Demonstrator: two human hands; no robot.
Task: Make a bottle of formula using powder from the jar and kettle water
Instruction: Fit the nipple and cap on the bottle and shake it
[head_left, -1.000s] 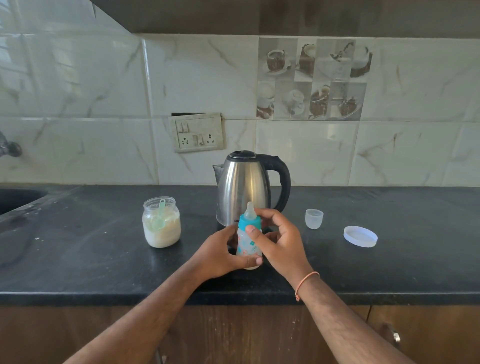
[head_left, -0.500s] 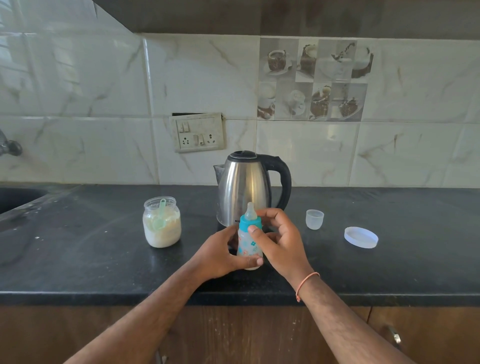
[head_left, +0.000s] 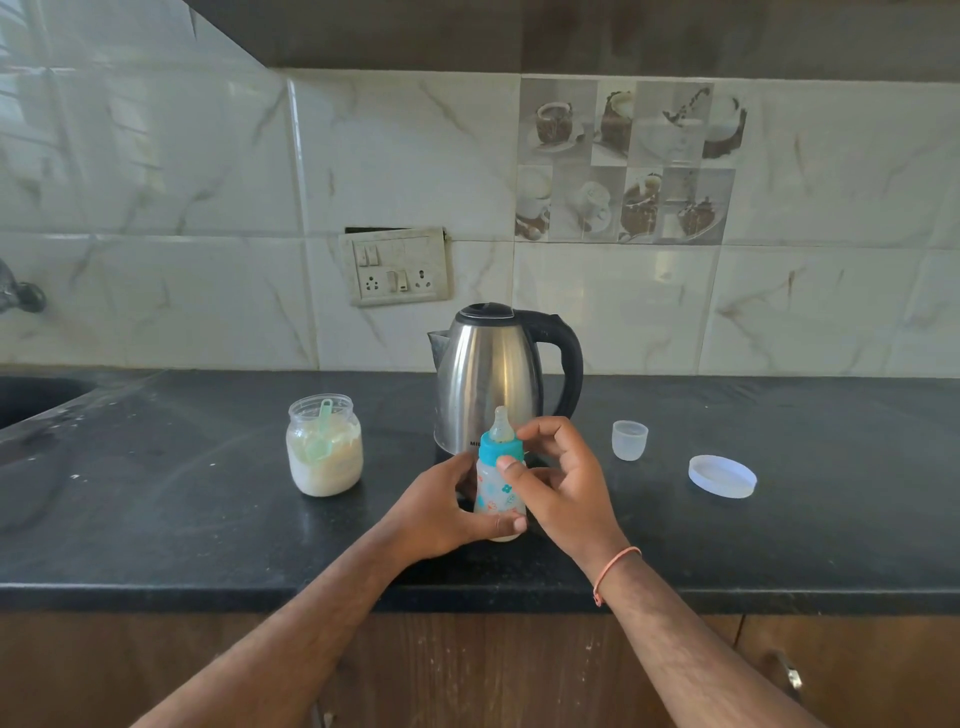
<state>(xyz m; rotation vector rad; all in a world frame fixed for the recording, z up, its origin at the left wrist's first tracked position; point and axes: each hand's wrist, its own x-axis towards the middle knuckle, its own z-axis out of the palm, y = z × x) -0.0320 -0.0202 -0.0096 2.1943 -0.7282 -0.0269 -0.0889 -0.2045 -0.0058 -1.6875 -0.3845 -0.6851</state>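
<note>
The left hand (head_left: 441, 512) covers the bottle's (head_left: 500, 488) left side; the kettle's (head_left: 491, 379) base sits behind both. The sink (head_left: 31, 397) and tap (head_left: 18, 296) are cut off at left.

Head view: worn, faces forward-down at wall (head_left: 208, 208).
Range: near; counter (head_left: 156, 519) just beyond hands (head_left: 441, 512).

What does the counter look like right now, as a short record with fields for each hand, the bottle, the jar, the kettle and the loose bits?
left hand: grips the baby bottle low on its body
right hand: fingers on the teal collar
baby bottle: upright on the counter, teat on
powder jar: open, green scoop inside, left of the kettle
kettle: behind the bottle, lid closed
clear cap: right of the kettle
white lid: flat, far right
</note>
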